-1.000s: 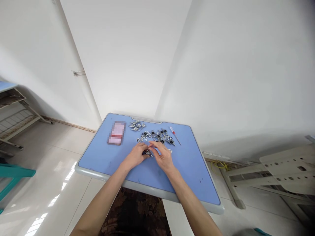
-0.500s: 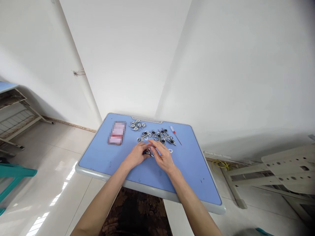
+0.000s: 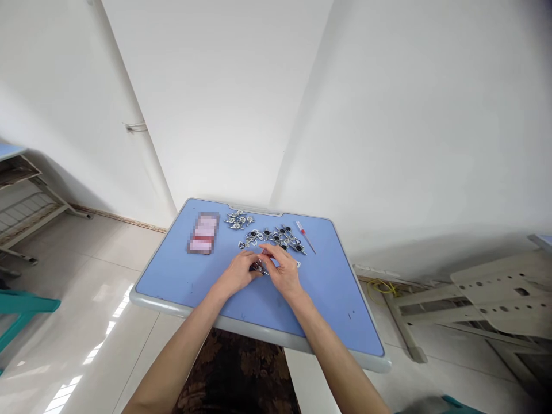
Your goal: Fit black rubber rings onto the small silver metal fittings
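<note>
From the head camera we look down on a blue tabletop (image 3: 181, 276) with a grey rim (image 3: 215, 324), and the only holder of sorts we can make out is a pink-and-white packet (image 3: 202, 233) lying near its far left corner, too blurred for us to tell what is in it or on it. Everything else lies loose on the blue surface. Our left hand (image 3: 236, 273) and right hand (image 3: 282, 270) meet near the middle of the tabletop, their fingers pressed together around a small metal part (image 3: 259, 267) with a dark centre. The fingers hide most of it, so we cannot tell exactly which ones pinch it.

Just beyond our fingertips spreads a loose cluster of similar metal parts (image 3: 271, 237), some touching one another, and a smaller cluster (image 3: 238, 219) lies further back, near the far edge. A thin red-handled screwdriver (image 3: 305, 236) lies just right of the larger cluster, angled across the tabletop.

Beyond the table rise white walls (image 3: 215, 115). Down on the glossy floor tiles (image 3: 86, 276) sit a metal shelf frame (image 3: 26, 190) on the left and a beige perforated frame (image 3: 504, 293) on the right, with a yellow cable (image 3: 379, 284) beside it.
</note>
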Motion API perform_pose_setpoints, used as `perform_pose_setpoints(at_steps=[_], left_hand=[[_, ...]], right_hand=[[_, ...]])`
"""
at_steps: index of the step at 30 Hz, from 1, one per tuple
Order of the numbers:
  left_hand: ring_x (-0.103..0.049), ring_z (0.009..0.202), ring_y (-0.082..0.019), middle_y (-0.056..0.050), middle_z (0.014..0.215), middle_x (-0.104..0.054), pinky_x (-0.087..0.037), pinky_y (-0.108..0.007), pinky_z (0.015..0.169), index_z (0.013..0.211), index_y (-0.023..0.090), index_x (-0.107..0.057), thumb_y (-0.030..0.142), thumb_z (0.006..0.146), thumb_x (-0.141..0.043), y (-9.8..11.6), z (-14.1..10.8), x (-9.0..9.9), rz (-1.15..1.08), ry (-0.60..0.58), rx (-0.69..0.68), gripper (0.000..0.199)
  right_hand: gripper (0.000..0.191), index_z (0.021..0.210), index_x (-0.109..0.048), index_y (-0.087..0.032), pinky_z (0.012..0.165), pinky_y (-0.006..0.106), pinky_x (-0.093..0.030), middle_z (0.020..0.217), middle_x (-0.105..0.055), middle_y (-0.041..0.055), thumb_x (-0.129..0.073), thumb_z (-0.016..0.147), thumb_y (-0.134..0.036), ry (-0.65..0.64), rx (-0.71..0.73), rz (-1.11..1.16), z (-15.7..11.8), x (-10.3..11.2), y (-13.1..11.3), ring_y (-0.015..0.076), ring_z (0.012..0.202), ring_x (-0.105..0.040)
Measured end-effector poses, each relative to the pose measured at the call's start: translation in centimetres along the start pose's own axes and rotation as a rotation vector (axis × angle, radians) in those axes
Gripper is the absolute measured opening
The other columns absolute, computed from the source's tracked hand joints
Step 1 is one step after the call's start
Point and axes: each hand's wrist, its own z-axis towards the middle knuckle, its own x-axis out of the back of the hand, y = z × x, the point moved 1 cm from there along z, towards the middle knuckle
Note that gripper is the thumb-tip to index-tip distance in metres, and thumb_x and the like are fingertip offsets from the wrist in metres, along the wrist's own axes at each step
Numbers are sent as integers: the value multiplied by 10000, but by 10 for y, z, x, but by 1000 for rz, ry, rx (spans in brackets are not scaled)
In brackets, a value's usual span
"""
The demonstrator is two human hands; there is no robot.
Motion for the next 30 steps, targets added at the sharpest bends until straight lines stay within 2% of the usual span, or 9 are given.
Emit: perform_pose_setpoints(at_steps=[6, 12, 19, 23, 30], left_hand=[[-562, 912, -219, -50, 895, -637, -450, -340, 831, 890, 153, -624, 117, 769, -659, -3, 1, -2, -44, 6, -7, 131], [-560, 926, -229, -49, 874, -644, -445, -345, 827, 849, 163, -627, 141, 798, -639, 1, -1, 1, 10, -9, -4, 57], [-567, 932, -227, -58, 904, -652, -447, -345, 844, 877, 157, -647, 132, 796, -635, 1, 0, -1, -16, 1, -7, 86], [-570, 934, -218, -60, 940, -649, -455, -348, 848, 879, 161, -649, 121, 784, -639, -1, 0, -3, -19, 21, 14, 104], [-565, 880, -218, -55, 868, -636, -460, -347, 814, 874, 151, -640, 106, 760, -645, -1, 1, -2, -11, 0, -3, 123]], right_hand=[[226, 1087, -647, -253, 720, 325, -547, 859, -682, 37, -501, 916, -229, -73, 48, 33, 0, 5, -3, 172, 784, -643], [124, 935, -652, -235, 662, 321, -536, 771, -654, 28, -537, 893, -258, 24, 6, -43, -4, 5, -8, 170, 693, -617], [113, 933, -638, -235, 627, 319, -514, 754, -637, 34, -534, 899, -267, 81, -1, -106, -5, 0, -12, 166, 635, -578], [179, 1024, -640, -234, 644, 324, -529, 763, -628, 42, -507, 912, -281, 37, -4, -91, -4, -3, -7, 175, 663, -598], [352, 1279, -536, -258, 795, 370, -542, 962, -683, 66, -443, 942, -221, -57, 74, -37, -3, 1, -1, 201, 884, -638]])
